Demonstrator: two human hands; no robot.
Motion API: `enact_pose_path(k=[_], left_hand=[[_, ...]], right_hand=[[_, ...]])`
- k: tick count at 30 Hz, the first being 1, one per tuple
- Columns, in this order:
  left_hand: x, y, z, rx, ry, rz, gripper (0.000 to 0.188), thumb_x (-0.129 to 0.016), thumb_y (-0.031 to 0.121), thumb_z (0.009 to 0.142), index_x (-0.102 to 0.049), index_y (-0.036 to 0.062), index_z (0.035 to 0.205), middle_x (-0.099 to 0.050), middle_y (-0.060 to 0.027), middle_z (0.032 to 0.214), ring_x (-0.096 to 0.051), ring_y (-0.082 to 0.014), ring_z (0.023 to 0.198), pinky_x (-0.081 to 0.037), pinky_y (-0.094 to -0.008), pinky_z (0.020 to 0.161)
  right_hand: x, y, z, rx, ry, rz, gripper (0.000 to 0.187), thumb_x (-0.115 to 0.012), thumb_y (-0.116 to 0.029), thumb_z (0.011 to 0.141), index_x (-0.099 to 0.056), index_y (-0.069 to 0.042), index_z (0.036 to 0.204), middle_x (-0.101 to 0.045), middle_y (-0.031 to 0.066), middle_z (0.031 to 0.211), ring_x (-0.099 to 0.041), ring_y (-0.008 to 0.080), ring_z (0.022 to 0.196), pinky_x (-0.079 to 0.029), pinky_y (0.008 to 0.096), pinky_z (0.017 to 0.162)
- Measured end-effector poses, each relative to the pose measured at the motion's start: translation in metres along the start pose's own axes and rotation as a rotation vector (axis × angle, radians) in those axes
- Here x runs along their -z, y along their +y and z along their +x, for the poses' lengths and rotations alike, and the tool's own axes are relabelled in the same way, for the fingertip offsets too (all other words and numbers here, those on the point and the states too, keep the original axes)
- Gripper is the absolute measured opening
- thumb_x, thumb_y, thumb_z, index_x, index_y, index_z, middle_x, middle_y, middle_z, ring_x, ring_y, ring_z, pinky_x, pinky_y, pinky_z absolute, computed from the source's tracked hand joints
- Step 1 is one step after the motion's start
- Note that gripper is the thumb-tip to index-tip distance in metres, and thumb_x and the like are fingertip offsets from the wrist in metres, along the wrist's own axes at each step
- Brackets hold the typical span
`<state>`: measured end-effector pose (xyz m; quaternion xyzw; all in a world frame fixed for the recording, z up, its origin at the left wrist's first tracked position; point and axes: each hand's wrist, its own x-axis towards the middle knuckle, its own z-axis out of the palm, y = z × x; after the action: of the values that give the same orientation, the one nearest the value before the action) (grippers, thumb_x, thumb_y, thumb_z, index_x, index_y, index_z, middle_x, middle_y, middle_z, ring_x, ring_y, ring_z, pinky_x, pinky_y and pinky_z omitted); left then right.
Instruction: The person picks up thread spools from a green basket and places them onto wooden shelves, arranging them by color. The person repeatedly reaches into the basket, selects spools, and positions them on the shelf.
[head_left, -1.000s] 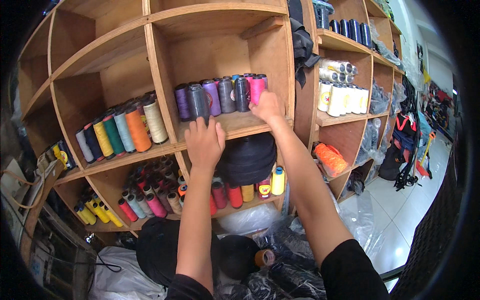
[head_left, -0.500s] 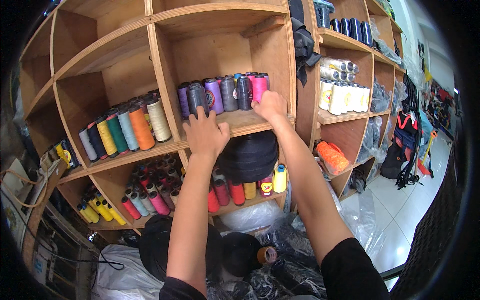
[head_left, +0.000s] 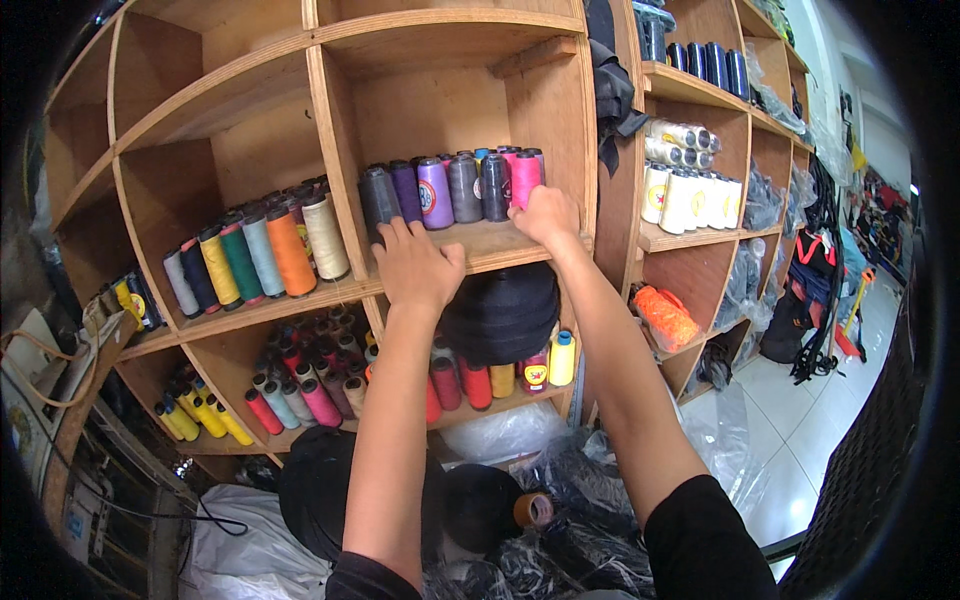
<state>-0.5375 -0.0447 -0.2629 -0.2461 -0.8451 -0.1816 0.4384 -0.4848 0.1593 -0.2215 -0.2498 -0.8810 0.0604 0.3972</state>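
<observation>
In the middle shelf compartment stands a row of upright thread spools. A dark grey thread spool point(head_left: 379, 195) is at the left end, close to the divider, with a dark purple spool point(head_left: 404, 188) beside it. My left hand point(head_left: 420, 268) is open over the shelf's front edge, fingers spread, their tips at the foot of the dark grey spool. A lilac spool point(head_left: 435, 193), a grey spool point(head_left: 465, 190) and a darker spool point(head_left: 494, 187) fill the middle. At the right end, my right hand point(head_left: 549, 216) is closed around the lower part of a pink thread spool point(head_left: 525, 178), its fingertips partly hidden.
Colourful spools point(head_left: 291, 255) fill the compartment to the left. Beneath the shelf are a large black roll point(head_left: 500, 315) and red spools point(head_left: 476, 385). White spools point(head_left: 680, 200) stand on the right-hand shelves. Plastic-wrapped black bundles point(head_left: 570, 545) and a tape roll point(head_left: 534, 510) lie below.
The dark grey spool has shifted left to the end of the row, and the dark purple one now shows on its right. Both hands have stayed nearly in place.
</observation>
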Motion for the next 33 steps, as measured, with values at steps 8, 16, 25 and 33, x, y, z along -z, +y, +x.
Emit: enact_pose_path(k=[8,16,25,33], left_hand=[[0.005,0.001,0.004,0.069,-0.129,-0.054,0.058,-0.053,0.042,0.08,-0.064,-0.0074,0.108,-0.056,-0.0217,0.118,-0.051,-0.0346,0.115,-0.042,-0.0459,0.098],[0.002,0.002,0.004,0.06,-0.132,-0.054,0.063,-0.051,0.042,0.082,-0.063,-0.0095,0.116,-0.051,-0.019,0.128,-0.043,-0.0335,0.127,-0.039,-0.0467,0.104],[-0.003,-0.002,0.004,0.001,-0.075,0.011,0.063,-0.048,0.046,0.087,-0.062,-0.0073,0.117,-0.053,-0.0219,0.126,-0.047,-0.0367,0.122,-0.041,-0.0487,0.102],[0.003,0.0,0.001,0.014,-0.084,-0.033,0.055,-0.051,0.044,0.086,-0.063,-0.0049,0.108,-0.059,-0.023,0.113,-0.054,-0.0382,0.112,-0.043,-0.0496,0.096]], right_hand=[[0.005,-0.003,-0.003,-0.003,-0.005,0.01,0.037,-0.076,-0.038,0.079,-0.077,-0.002,0.09,-0.073,0.0211,0.095,-0.071,0.0356,0.094,-0.056,0.0451,0.085],[0.0,0.002,0.0,0.012,-0.008,-0.007,0.037,-0.076,-0.037,0.079,-0.077,-0.002,0.091,-0.073,0.0215,0.096,-0.071,0.0363,0.094,-0.056,0.0451,0.085],[0.001,0.001,-0.001,0.009,-0.026,0.001,0.038,-0.076,-0.038,0.08,-0.077,-0.002,0.093,-0.073,0.0219,0.097,-0.071,0.036,0.096,-0.056,0.045,0.086],[-0.002,0.004,0.004,0.02,-0.046,-0.019,0.04,-0.076,-0.04,0.08,-0.076,-0.002,0.093,-0.073,0.0222,0.098,-0.071,0.0364,0.097,-0.056,0.0453,0.086]])
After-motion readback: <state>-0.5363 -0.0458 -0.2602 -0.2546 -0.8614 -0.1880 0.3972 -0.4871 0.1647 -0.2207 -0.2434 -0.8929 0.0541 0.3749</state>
